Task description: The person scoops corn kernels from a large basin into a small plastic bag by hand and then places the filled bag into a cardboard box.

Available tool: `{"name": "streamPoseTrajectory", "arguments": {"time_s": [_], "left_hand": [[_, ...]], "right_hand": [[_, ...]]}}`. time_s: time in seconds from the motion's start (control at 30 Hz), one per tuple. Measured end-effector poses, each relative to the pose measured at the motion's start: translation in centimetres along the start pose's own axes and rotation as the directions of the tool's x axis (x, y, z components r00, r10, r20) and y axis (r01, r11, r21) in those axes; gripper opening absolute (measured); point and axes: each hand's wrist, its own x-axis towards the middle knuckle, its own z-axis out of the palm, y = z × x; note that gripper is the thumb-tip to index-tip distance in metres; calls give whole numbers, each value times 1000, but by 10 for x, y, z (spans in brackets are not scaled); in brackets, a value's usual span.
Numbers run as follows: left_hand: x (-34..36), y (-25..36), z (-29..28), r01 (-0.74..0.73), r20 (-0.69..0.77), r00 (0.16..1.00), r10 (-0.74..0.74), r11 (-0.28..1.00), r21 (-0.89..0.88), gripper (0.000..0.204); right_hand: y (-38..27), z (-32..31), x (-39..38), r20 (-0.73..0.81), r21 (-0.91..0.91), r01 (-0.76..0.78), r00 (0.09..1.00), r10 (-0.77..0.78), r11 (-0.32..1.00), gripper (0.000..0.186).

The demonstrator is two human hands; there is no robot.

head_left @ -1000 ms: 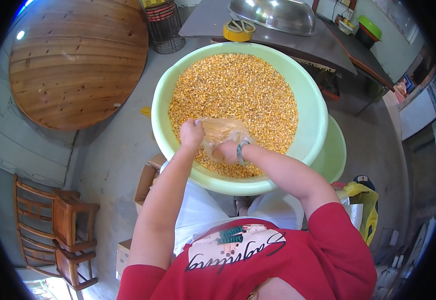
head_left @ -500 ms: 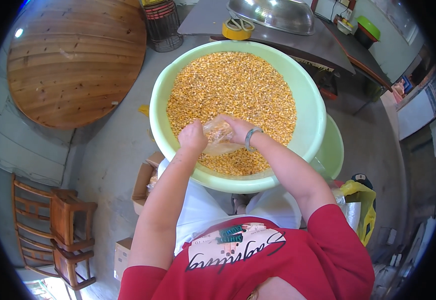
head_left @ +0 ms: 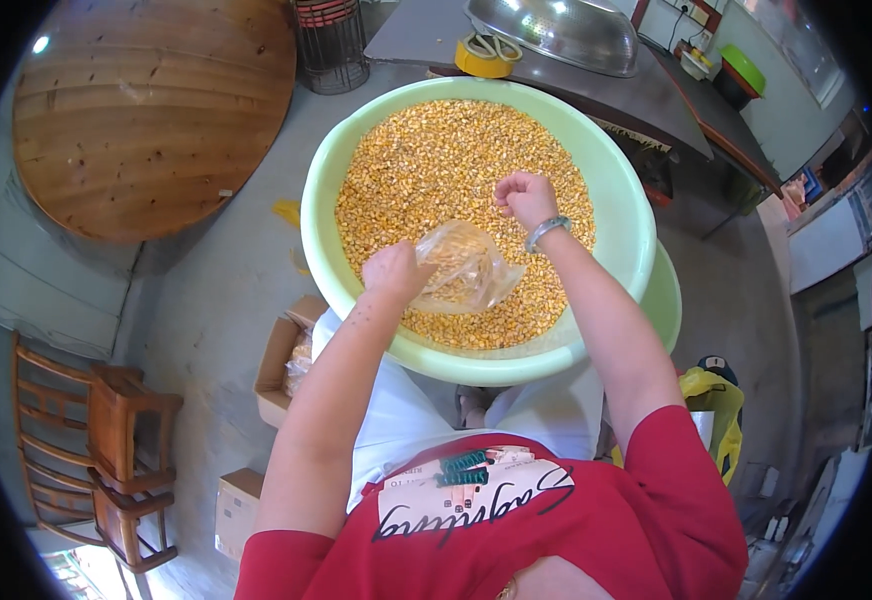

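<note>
My left hand (head_left: 392,268) grips a clear, crumpled plastic bag (head_left: 466,268) over a large pale green basin (head_left: 621,235) filled with yellow corn kernels (head_left: 461,140). The bag spreads rightward from that hand, above the kernels. My right hand (head_left: 524,200), a bangle at its wrist, is away from the bag, above the corn at the basin's right half. Its fingers are curled inward; whatever they may hold is hidden.
Behind the basin, a desk (head_left: 406,45) holds yellow tape (head_left: 481,63), scissors and a steel colander (head_left: 561,30). A round wooden tabletop (head_left: 151,110) and chairs (head_left: 126,410) stand left. Cardboard boxes (head_left: 271,380), another green basin (head_left: 666,300) and a yellow bag (head_left: 721,420) surround me.
My right hand has come out of the bag and moved up and right over the corn. My left hand still holds the bag, now slightly further right.
</note>
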Motion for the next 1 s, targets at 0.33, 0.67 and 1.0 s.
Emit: {"name": "streamPoseTrajectory", "arguments": {"time_s": [0.33, 0.67, 1.0], "left_hand": [[11, -4, 17, 43, -85, 995, -54, 991, -129, 30], [8, -1, 13, -25, -36, 999, 21, 996, -90, 26], [4, 3, 1, 19, 36, 999, -21, 998, 57, 18]], "right_hand": [[97, 13, -19, 388, -812, 164, 869, 307, 560, 47], [146, 19, -16, 464, -752, 129, 801, 380, 647, 30], [71, -23, -13, 268, -851, 21, 876, 400, 525, 41]]}}
